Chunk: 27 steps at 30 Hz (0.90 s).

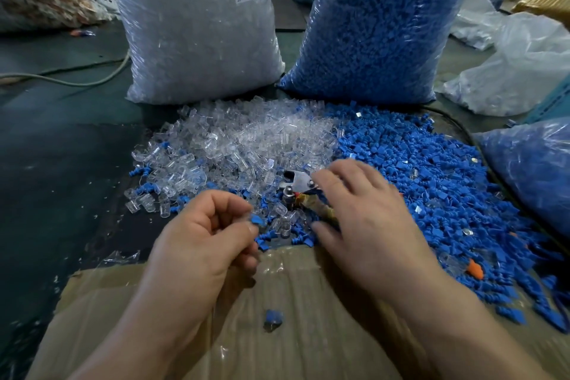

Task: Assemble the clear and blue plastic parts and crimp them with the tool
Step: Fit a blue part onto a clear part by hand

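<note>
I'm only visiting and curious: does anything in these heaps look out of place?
Yes. One orange piece lies in the blue pile near its right edge, and its colour matches nothing around it. A few blue parts also lie scattered in the clear pile, mostly on its left side.

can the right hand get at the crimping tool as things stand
Probably yes. The right hand is directly over the crimping tool with fingers spread, and the tool's handle runs under the palm. Only loose clear parts and blue parts lie around the tool, and nothing covers it.
</note>
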### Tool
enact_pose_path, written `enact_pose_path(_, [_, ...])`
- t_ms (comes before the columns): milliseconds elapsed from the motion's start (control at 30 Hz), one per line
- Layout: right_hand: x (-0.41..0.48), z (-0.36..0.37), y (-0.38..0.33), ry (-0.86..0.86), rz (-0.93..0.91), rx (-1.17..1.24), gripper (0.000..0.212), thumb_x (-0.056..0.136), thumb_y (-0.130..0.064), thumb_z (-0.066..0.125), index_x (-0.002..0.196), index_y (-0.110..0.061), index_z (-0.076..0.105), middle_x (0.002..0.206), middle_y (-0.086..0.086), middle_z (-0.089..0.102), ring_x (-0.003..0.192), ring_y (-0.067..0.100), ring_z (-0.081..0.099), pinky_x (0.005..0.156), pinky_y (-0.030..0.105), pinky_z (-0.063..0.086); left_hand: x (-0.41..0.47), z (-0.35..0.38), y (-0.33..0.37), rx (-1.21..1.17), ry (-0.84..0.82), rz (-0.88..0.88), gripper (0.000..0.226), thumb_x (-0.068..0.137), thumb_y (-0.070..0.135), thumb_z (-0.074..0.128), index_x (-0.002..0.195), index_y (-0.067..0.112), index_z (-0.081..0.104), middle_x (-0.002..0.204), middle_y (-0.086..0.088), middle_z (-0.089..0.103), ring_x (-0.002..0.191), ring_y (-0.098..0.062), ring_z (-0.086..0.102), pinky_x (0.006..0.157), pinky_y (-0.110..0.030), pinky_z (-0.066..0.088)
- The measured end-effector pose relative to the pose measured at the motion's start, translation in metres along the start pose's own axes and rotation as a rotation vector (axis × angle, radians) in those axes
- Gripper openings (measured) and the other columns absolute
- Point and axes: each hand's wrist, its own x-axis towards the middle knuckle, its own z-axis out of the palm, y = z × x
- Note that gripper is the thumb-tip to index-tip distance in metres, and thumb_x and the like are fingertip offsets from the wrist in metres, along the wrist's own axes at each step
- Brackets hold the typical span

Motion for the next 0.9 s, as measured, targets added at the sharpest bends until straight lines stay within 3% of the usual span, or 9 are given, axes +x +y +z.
enact_pose_path(67, [0.004,0.001,0.015,-0.115,0.117,-0.108,0.065,0.093,-0.057,0.041,0.149,-0.034,0.018,0.159,-0.001,0.022,0.147,0.023,0.014,0.121,0.044,0.012,0.002,0.000,0.001,-0.008,-0.002,-0.014,0.036,0.087,-0.011,0.064,0.074,0.023,0.071,0.059,-0.007,0.062,0.047,-0.016,0.059,0.043,-0.024,0.051])
enact_pose_path(133, [0.006,0.002,0.020,-0.157,0.154,-0.125,0.068,0.092,-0.061,0.034,0.151,-0.033,0.015,0.160,0.000,0.021,0.146,0.024,0.019,0.121,0.045,0.010,0.003,0.002,0.000,-0.001,-0.012,-0.031,0.038,0.088,-0.011,0.063,0.074,0.024,0.071,0.059,-0.005,0.062,0.048,-0.015,0.059,0.044,-0.023,0.052])
enact_pose_path(333, [0.010,-0.006,0.024,-0.186,0.146,-0.114,0.075,0.076,-0.057,0.033,0.147,-0.035,0.025,0.151,-0.007,0.031,0.131,0.024,0.032,0.110,0.044,0.027,0.003,0.002,-0.002,0.015,-0.035,-0.056,0.037,0.088,-0.008,0.065,0.077,0.027,0.073,0.060,-0.003,0.064,0.050,-0.016,0.061,0.047,-0.022,0.052])
enact_pose_path(500, [0.017,0.002,0.020,-0.178,0.112,-0.134,0.069,0.082,-0.063,0.042,0.143,-0.035,0.027,0.140,-0.009,0.043,0.117,0.024,0.040,0.101,0.042,0.034,0.006,0.000,-0.002,0.061,-0.030,-0.059,0.037,0.088,-0.005,0.067,0.076,0.029,0.072,0.061,-0.006,0.065,0.049,-0.018,0.060,0.048,-0.022,0.051])
enact_pose_path(733, [0.016,0.003,0.024,-0.094,0.130,-0.113,0.056,0.082,-0.058,0.045,0.135,-0.039,0.040,0.117,-0.015,0.059,0.103,0.022,0.045,0.096,0.042,0.031,0.005,0.002,-0.002,0.082,-0.009,-0.046,0.035,0.088,-0.002,0.068,0.078,0.031,0.072,0.060,-0.006,0.066,0.047,-0.017,0.059,0.046,-0.021,0.051])
enact_pose_path(900, [0.013,-0.005,0.023,0.072,0.147,-0.017,0.052,0.084,-0.058,0.039,0.129,-0.034,0.047,0.109,-0.013,0.060,0.096,0.019,0.047,0.086,0.041,0.036,0.004,-0.001,-0.002,0.063,-0.001,-0.003,0.032,0.087,0.001,0.069,0.080,0.032,0.072,0.063,-0.008,0.068,0.048,-0.019,0.061,0.047,-0.020,0.051])
